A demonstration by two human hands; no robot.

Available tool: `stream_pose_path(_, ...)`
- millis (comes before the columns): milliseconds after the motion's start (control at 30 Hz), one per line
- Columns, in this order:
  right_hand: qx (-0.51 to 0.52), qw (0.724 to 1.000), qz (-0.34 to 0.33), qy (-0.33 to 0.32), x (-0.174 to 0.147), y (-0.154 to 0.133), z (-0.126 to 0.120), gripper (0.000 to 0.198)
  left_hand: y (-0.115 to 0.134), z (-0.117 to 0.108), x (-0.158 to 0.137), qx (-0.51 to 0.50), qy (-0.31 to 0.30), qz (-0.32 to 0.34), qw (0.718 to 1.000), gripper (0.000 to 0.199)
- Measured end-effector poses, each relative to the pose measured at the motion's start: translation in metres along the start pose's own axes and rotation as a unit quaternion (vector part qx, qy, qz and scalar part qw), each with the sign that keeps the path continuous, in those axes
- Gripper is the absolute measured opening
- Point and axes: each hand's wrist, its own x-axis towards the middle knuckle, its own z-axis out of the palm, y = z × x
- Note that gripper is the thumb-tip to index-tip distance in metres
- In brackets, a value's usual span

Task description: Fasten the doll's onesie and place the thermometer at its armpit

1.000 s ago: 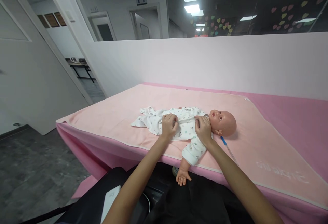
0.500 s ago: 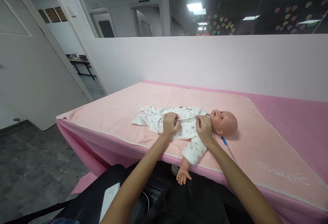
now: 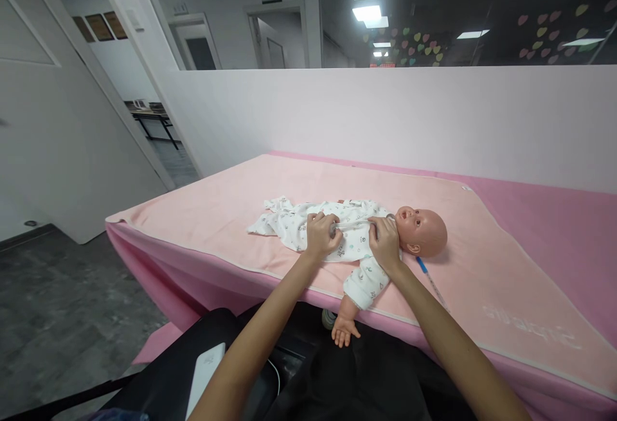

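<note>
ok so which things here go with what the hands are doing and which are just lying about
In use:
- outfit, left hand and right hand gripping its front
- doll, wearing it
- blanket, under the doll

Seemingly just lying about, untouched by either hand:
- blue-tipped stick
- white slab

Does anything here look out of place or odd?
Slightly: the doll lies on the pink blanket, but its near arm sticks out past the cloth-covered table edge. Nothing looks spilled or damaged.

A peach blanket [image 3: 216, 215] on the table [image 3: 554, 222] bears a doll [image 3: 354, 250] and stick [image 3: 423, 267].
</note>
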Motion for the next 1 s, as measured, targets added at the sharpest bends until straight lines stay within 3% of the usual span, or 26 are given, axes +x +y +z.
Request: stream_pose_path(1000,0.012,1.0,-0.001,0.012,-0.0017,0.0007,0.0006,0.024,-0.0019,0.0073,-0.0002,0.016,0.047,-0.009,0.999,0.009)
